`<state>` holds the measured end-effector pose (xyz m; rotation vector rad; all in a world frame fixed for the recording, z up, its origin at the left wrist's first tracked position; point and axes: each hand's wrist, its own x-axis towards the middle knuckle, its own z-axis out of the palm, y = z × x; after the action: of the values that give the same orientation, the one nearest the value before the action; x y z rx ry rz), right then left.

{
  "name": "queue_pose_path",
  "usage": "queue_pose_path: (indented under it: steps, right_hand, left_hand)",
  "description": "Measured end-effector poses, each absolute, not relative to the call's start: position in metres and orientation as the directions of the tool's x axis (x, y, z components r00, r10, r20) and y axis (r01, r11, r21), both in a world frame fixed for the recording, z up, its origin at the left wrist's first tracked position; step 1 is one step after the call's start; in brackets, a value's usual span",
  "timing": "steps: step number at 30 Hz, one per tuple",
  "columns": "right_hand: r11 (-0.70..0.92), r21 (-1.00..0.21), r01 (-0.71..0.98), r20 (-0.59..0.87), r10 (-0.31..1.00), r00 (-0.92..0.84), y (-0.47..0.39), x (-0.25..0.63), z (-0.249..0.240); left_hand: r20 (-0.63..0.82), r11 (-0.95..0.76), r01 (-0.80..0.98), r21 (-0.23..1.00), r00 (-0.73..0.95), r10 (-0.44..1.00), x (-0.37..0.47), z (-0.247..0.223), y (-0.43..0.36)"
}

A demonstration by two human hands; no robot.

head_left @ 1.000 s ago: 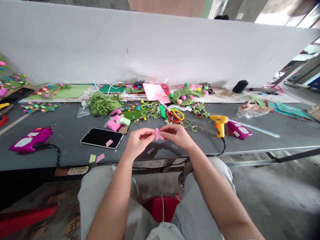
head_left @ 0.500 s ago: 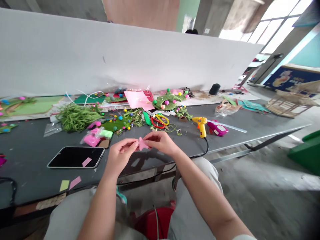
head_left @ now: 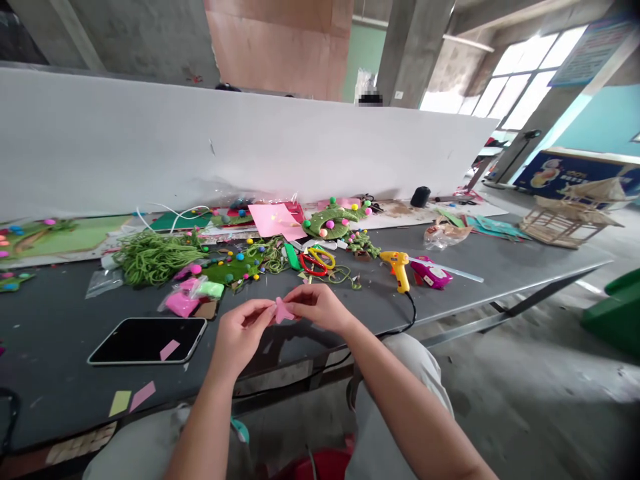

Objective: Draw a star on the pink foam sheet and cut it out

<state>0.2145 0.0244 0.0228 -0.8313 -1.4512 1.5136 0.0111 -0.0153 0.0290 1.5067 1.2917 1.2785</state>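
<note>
A small pink star-shaped piece (head_left: 283, 311), of paper or felt, is held between my two hands above the table's front edge. The fingertips of my left hand (head_left: 245, 330) pinch its left side. On its right side, the thumb and fingers of my right hand (head_left: 320, 308) are closed on it. To the left lies a smartphone (head_left: 145, 341) with a pink paper scrap (head_left: 169, 350) on its dark screen. Beyond my hands are scissors (head_left: 320, 261) with red and yellow handles. A yellow glue gun (head_left: 397, 270) rests to the right, its black cord running down.
Green yarn (head_left: 150, 257), felt pieces with coloured pompoms (head_left: 233, 267) and a pink sheet (head_left: 277, 221) lie along the back, before a white partition (head_left: 300, 147). A purple pack (head_left: 431, 272) is right of the glue gun. A small bamboo house model (head_left: 570, 220) stands far right.
The whole scene sits lower in view, as the camera has tilted up slightly. Both hands still hold the pink star piece, which has turned a little.
</note>
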Motion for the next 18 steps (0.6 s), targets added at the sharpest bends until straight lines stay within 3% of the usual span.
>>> queue_pose_path:
  steps: [18]
  right_hand:
    - [0.057, -0.985, -0.161, 0.116, 0.916, -0.384, 0.0227, 0.211, 0.0223]
  left_hand:
    - [0.205, -0.196, 0.217, 0.956, -0.021, 0.979, 0.017, 0.0328, -0.0196]
